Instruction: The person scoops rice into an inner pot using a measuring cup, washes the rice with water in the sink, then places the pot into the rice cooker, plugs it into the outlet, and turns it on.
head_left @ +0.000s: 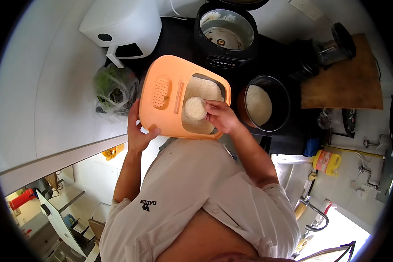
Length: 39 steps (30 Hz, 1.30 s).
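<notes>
Orange plastic rice bin, head view: tilted at the near side of the counter, against the person's pale shirt; white rice inside, hatch uncovered. Any support beneath is hidden.

Left hand: gripping the bin's left edge near the lower corner, thumb on top.

Right hand: fingers closed on a small cup heaped with rice, held in the bin's opening.

Black counter: runs along a pale wall.

Dark round pot: on the counter, right of the bin; white rice within.

Black rice cooker: beyond the bin, lid raised, pale residue on its inner wall.

White air fryer: back left, handle toward the person.

Clear plastic bag: left of the bin, greens inside.

Blender: at right, before a brown wooden board.

Yellow jug: farther right, pink label.

Wall socket: white, top right.

Curved tap: lower right, near bright light.

White table and brown chair: lower left, well apart from the counter.
</notes>
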Motion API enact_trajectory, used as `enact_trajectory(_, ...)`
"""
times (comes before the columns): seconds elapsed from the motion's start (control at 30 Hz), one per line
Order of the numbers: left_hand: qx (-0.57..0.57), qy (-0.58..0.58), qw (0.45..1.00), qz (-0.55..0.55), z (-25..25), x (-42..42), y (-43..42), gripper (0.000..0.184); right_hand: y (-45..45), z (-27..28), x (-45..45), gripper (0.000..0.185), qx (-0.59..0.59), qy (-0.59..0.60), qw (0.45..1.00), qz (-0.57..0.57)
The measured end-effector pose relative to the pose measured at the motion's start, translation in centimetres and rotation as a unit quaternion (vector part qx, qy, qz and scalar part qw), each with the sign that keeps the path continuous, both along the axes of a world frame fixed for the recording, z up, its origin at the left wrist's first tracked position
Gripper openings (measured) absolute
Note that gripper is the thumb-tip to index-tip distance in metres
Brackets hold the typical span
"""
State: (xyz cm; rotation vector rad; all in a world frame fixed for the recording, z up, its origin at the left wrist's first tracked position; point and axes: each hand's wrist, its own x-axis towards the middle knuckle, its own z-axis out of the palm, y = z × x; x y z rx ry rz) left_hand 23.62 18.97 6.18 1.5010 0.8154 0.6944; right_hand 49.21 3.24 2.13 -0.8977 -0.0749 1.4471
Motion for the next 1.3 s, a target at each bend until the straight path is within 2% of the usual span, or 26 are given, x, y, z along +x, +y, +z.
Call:
enact_trajectory(0.17, -0.010, -0.002, 1.000, -0.004, 0.0, 0.0, 0.0, 0.112, -0.7, 1.1, 0.0, 0.035, -0.004, -0.031, 0.999, -0.025)
enact_trajectory(0.33, -0.009, -0.007, 1.000, -0.011, -1.1, -0.6, 0.2, 0.113, -3.4, 3.8, 2.2, 0.033, 0.040, -0.068, 0.989, -0.123)
enact_trajectory(0.47, -0.021, -0.014, 0.999, -0.021, -1.3, -0.6, 0.2, 0.113, -8.4, 6.0, 6.1, 0.031, 0.030, -0.178, 0.948, -0.263)
enact_trajectory(0.53, -0.020, -0.008, 1.000, -0.019, -1.0, -0.5, 0.1, 0.113, -10.8, 6.0, 8.5, 0.031, 0.040, -0.286, 0.904, -0.314)
enact_trajectory(0.63, -0.017, -0.003, 1.000, -0.017, -0.9, -0.5, 0.1, 0.113, -13.5, 6.6, 10.6, 0.030, -0.112, -0.502, 0.785, -0.345)
enact_trajectory(0.67, -0.015, -0.002, 1.000, -0.017, -0.9, -0.5, 0.2, 0.113, -14.0, 6.6, 10.9, 0.030, -0.165, -0.628, 0.692, -0.316)
enact_trajectory(0.73, -0.018, -0.005, 1.000, -0.017, -0.8, -0.4, 0.1, 0.113, -14.7, 6.4, 11.1, 0.031, -0.256, -0.822, 0.452, -0.233)
enact_trajectory(0.77, -0.021, -0.007, 1.000, -0.017, -0.7, -0.3, 0.1, 0.113, -14.8, 6.5, 11.2, 0.034, -0.243, -0.880, 0.359, -0.193)
enact_trajectory(0.87, -0.025, -0.011, 0.999, -0.017, -0.7, -0.3, 0.1, 0.113, -14.7, 7.3, 11.0, 0.033, -0.264, -0.914, 0.253, -0.177)
enact_trajectory(1.0, -0.024, -0.020, 0.999, -0.021, -0.8, -0.3, 0.2, 0.113, -15.0, 8.8, 11.6, 0.035, -0.226, -0.933, 0.171, -0.222)
enact_trajectory(1.17, -0.033, -0.019, 0.999, -0.019, -0.8, -0.4, 0.0, 0.113, -15.5, 9.9, 11.8, 0.036, -0.187, -0.940, 0.154, -0.242)
enact_trajectory(1.27, -0.037, -0.029, 0.999, -0.019, -1.0, -0.4, 0.0, 0.112, -15.8, 8.6, 12.0, 0.031, -0.219, -0.932, 0.213, -0.196)
enact_trajectory(1.3, -0.039, -0.033, 0.999, -0.019, -1.0, -0.4, -0.1, 0.112, -16.1, 7.7, 12.3, 0.033, -0.247, -0.920, 0.253, -0.171)
